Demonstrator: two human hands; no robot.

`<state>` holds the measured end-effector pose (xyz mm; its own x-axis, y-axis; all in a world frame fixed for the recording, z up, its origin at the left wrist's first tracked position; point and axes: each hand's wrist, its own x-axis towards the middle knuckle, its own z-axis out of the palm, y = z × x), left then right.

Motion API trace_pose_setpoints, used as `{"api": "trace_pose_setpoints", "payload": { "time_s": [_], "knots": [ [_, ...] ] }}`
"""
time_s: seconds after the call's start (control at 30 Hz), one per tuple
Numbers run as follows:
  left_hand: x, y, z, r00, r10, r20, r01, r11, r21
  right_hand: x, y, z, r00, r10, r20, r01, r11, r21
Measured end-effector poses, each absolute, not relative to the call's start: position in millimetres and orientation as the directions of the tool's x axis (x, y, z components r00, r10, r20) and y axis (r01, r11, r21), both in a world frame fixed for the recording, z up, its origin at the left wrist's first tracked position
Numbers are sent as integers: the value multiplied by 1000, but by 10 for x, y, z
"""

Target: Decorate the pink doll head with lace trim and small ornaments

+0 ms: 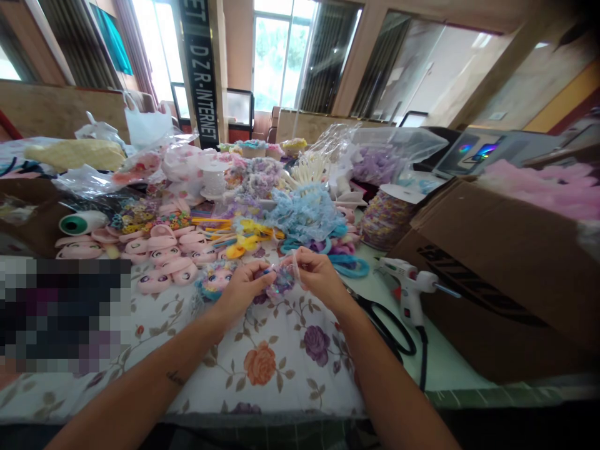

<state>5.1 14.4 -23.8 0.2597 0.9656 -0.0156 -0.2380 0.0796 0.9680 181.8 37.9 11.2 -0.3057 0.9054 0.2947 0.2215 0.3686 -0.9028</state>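
Note:
In the head view, my left hand (244,286) pinches the edge of a shiny, iridescent lilac piece (282,281), a gathered bow or ribbon by its look; I cannot tell which. My right hand (319,275) is closed on a thin whitish strip (295,267) at the right side of that piece. Both hands are just above the flowered cloth. Beside my left hand lies a doll head (218,279) with purple eyes and blue, fluffy trim. Black-handled scissors (387,325) lie to the right of my right forearm.
A white glue gun (411,287) stands at the right by a large cardboard box (506,281). Several pink doll faces (162,250) lie at the left. Light-blue ruffled trim (307,212), yellow pieces (244,240) and a spool of mixed yarn (391,215) fill the back.

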Motion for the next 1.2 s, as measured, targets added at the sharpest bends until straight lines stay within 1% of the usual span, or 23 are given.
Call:
{"api": "trace_pose_setpoints", "payload": {
  "time_s": [0.13, 0.2, 0.3, 0.4, 0.6, 0.67, 0.77, 0.87, 1.0, 1.2],
  "knots": [
    [57, 129, -210, 298, 954, 14, -177, 40, 983, 1816, 361, 141, -386, 875, 292, 284, 414, -865],
    [63, 125, -187, 266, 964, 29, -150, 12, 989, 1819, 359, 142, -385, 877, 288, 306, 415, -857],
    [72, 130, -175, 213, 976, 40, -175, -3, 985, 1835, 368, 127, -349, 893, 283, 317, 397, -861],
    [72, 148, -198, 190, 981, 49, -190, -12, 982, 1851, 376, 118, -373, 882, 287, 308, 410, -858],
    [43, 169, -239, 151, 987, 47, -142, -25, 990, 1844, 374, 143, -405, 877, 258, 340, 406, -848],
    [51, 155, -219, 163, 986, 31, -174, -2, 985, 1838, 376, 137, -392, 883, 258, 332, 397, -856],
    [77, 127, -168, 193, 981, -13, -294, 70, 953, 1826, 375, 115, -325, 909, 261, 285, 357, -890],
    [95, 112, -134, 198, 978, -64, -376, 137, 917, 1809, 365, 101, -273, 935, 224, 235, 291, -928],
    [93, 120, -145, 183, 981, -64, -371, 129, 920, 1797, 360, 95, -254, 940, 228, 188, 279, -942],
    [81, 118, -127, 176, 984, -21, -279, 70, 958, 1801, 382, 67, -292, 917, 271, 180, 331, -926]
  ]
}}
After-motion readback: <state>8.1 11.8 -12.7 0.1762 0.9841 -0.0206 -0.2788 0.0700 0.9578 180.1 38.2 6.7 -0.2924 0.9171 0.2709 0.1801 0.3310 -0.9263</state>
